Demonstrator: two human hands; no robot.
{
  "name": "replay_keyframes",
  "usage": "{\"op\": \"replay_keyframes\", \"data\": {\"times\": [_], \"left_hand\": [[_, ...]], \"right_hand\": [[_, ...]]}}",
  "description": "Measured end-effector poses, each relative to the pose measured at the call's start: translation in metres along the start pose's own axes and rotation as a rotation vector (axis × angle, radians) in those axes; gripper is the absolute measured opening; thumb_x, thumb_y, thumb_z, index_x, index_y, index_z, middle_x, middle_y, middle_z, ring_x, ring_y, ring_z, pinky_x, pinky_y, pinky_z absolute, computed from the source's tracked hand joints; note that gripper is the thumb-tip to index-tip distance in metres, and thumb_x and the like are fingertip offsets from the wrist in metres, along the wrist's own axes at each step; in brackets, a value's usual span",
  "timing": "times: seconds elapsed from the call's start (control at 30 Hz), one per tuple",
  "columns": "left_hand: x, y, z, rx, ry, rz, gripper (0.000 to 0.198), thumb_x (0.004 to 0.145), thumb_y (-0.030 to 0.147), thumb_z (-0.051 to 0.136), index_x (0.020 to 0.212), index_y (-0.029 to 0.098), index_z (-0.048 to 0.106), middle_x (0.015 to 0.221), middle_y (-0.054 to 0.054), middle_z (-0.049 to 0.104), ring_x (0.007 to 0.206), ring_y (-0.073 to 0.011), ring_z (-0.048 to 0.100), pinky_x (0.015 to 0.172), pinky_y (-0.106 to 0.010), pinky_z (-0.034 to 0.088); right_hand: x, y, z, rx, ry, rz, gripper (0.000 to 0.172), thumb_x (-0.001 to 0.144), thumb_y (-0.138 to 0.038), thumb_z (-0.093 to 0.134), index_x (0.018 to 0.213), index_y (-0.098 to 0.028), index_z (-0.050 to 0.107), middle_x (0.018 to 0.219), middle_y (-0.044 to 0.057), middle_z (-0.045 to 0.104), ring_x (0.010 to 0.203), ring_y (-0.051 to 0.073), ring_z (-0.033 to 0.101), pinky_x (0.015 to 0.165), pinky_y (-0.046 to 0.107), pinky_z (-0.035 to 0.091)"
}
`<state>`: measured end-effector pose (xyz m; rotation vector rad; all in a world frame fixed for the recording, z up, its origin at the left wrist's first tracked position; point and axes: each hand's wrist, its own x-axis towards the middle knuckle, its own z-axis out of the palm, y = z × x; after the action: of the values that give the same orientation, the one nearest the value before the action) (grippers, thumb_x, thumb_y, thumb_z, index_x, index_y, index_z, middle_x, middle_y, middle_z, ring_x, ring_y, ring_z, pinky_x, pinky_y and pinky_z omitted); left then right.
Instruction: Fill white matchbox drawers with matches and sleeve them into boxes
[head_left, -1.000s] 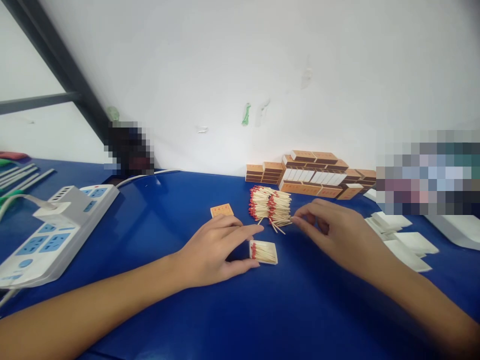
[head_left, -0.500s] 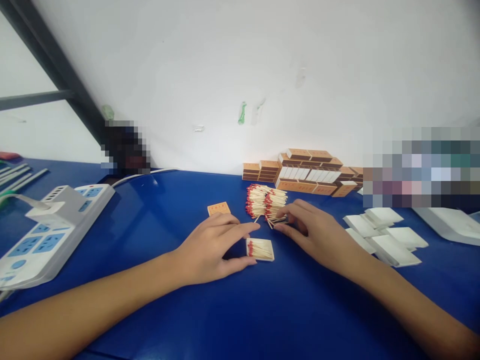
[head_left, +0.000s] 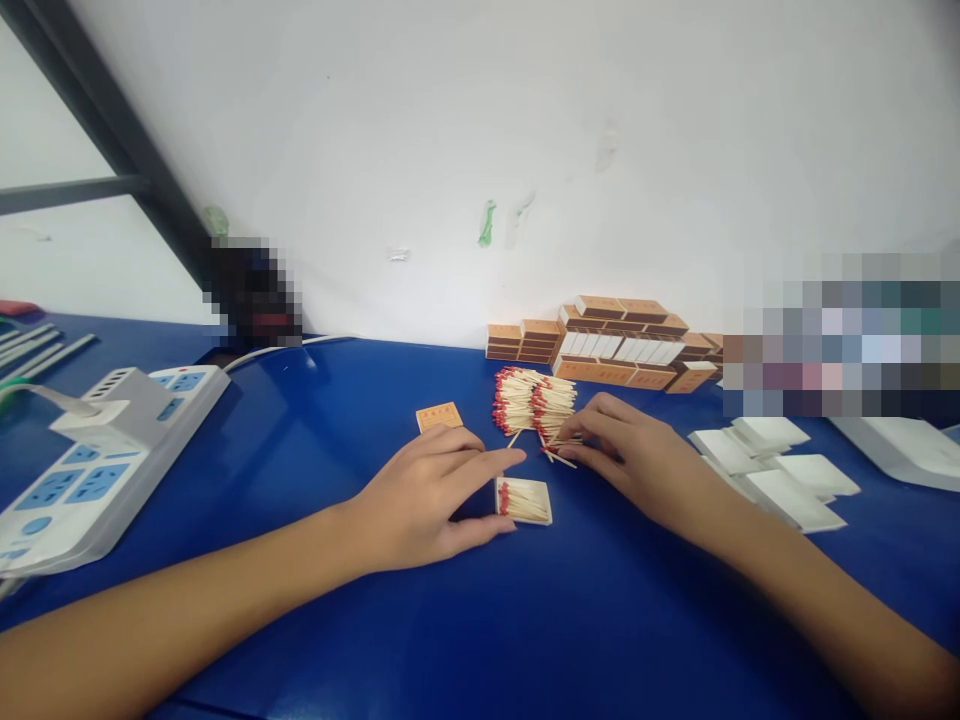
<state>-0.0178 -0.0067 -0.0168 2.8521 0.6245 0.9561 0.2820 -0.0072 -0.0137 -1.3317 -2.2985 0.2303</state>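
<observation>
A small white matchbox tray [head_left: 546, 512] holding red-tipped matches lies on the blue table. My left hand [head_left: 427, 490] rests at its left end, fingers spread. Its thumb is against the tray's near edge, and the index finger stretches past the far side. Behind the tray is a heap of loose matches [head_left: 517, 400] in two side-by-side bunches. My right hand [head_left: 630, 445] is at the heap's right front edge, thumb and forefinger closed around match ends. A few stray matches stick out by these fingertips. An orange matchbox [head_left: 439, 414] lies beyond my left fingers, partly covered by them.
Stacked matchboxes [head_left: 615, 345] stand against the white wall. Several white trays [head_left: 787, 480] lie at the right, near my right forearm. A white power strip [head_left: 112, 480] with a plugged-in adapter sits at the left, its cable [head_left: 300, 345] running back along the wall.
My right fingers have drawn slightly right and towards me at the heap's edge, and a loose match there now lies at another angle. My left hand stays beside the tray.
</observation>
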Motion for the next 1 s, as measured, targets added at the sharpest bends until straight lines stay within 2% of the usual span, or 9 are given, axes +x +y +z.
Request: {"op": "replay_keyframes", "data": {"times": [0.17, 0.47, 0.67, 0.8, 1.0], "left_hand": [[0.0003, 0.0001, -0.0001, -0.003, -0.012, -0.002, 0.055, 0.098, 0.043, 0.071, 0.143, 0.014, 0.058, 0.108, -0.012, 0.073, 0.104, -0.0243, 0.069, 0.094, -0.041, 0.062], [0.0011, 0.0004, -0.0005, -0.006, -0.013, 0.008, 0.053, 0.100, 0.043, 0.070, 0.142, 0.014, 0.057, 0.109, -0.012, 0.072, 0.104, -0.0241, 0.069, 0.092, -0.041, 0.062], [0.0016, 0.0003, -0.0003, -0.012, 0.002, 0.015, 0.053, 0.100, 0.044, 0.069, 0.142, 0.014, 0.057, 0.109, -0.012, 0.072, 0.103, -0.0237, 0.070, 0.092, -0.041, 0.063], [0.0013, -0.0001, -0.0006, -0.024, -0.006, 0.007, 0.054, 0.100, 0.044, 0.069, 0.144, 0.016, 0.055, 0.109, -0.011, 0.072, 0.104, -0.0239, 0.070, 0.092, -0.041, 0.063], [0.0010, 0.0010, -0.0013, -0.035, -0.008, 0.004, 0.052, 0.100, 0.044, 0.069, 0.143, 0.016, 0.057, 0.111, -0.012, 0.072, 0.104, -0.0240, 0.070, 0.092, -0.041, 0.063]], "right_hand": [[0.0000, -0.0015, -0.0042, 0.008, -0.050, 0.034, 0.018, 0.103, -0.035, 0.058, 0.091, -0.024, 0.065, 0.093, 0.004, 0.063, 0.076, 0.018, 0.062, 0.068, 0.031, 0.050], [-0.0005, 0.0000, -0.0045, 0.026, -0.078, 0.052, 0.021, 0.104, -0.035, 0.057, 0.088, -0.023, 0.063, 0.090, 0.004, 0.061, 0.075, 0.018, 0.061, 0.069, 0.031, 0.049], [-0.0028, 0.0044, -0.0083, 0.018, -0.119, 0.063, 0.021, 0.104, -0.040, 0.057, 0.093, -0.023, 0.065, 0.096, 0.005, 0.063, 0.078, 0.018, 0.062, 0.069, 0.031, 0.049], [-0.0051, 0.0075, -0.0100, 0.010, -0.136, 0.064, 0.025, 0.105, -0.041, 0.056, 0.089, -0.023, 0.065, 0.094, 0.005, 0.064, 0.077, 0.018, 0.062, 0.068, 0.032, 0.049], [-0.0063, 0.0072, -0.0068, -0.028, -0.110, 0.055, 0.025, 0.107, -0.038, 0.049, 0.090, -0.024, 0.061, 0.096, 0.005, 0.064, 0.076, 0.019, 0.064, 0.068, 0.032, 0.050]]}}
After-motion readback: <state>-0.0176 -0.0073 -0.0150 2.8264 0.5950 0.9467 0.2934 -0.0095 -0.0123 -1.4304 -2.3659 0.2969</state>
